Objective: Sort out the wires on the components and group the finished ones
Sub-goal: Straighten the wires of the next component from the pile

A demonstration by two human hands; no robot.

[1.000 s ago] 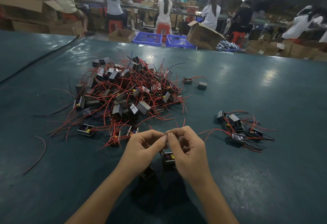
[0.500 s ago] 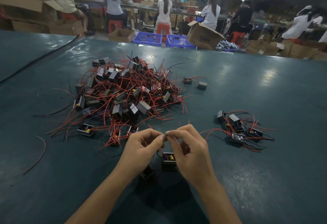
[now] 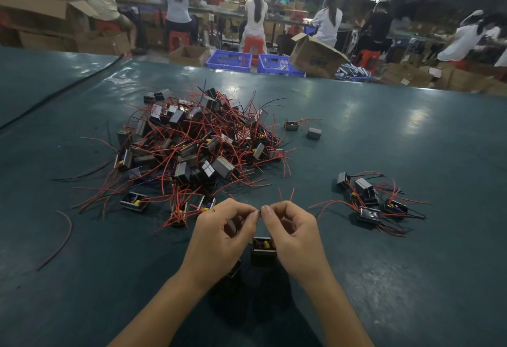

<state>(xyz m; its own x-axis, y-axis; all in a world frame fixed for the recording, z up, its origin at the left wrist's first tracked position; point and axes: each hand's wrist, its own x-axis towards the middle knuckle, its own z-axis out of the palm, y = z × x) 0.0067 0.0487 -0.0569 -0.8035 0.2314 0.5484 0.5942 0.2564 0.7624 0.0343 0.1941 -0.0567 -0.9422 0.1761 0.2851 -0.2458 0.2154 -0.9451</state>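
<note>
A small black box component (image 3: 264, 251) with yellow parts inside hangs just above the green table (image 3: 411, 237), between my two hands. My left hand (image 3: 222, 239) and my right hand (image 3: 295, 237) each pinch its thin wires between thumb and forefinger, fingertips almost touching. Two red wire ends (image 3: 285, 195) stick up behind my right hand. A big tangled pile of components with red wires (image 3: 197, 149) lies beyond my hands to the left. A small group of components (image 3: 370, 201) lies to the right.
A loose red wire (image 3: 61, 239) lies at the left. Two stray components (image 3: 301, 128) sit right of the pile. Beyond the table's far edge are blue crates (image 3: 229, 60), cardboard boxes (image 3: 315, 54) and several seated workers (image 3: 256, 21).
The component has hung a little lower below my fingers as my hands rose slightly. My fingertips stay pinched together on the wires.
</note>
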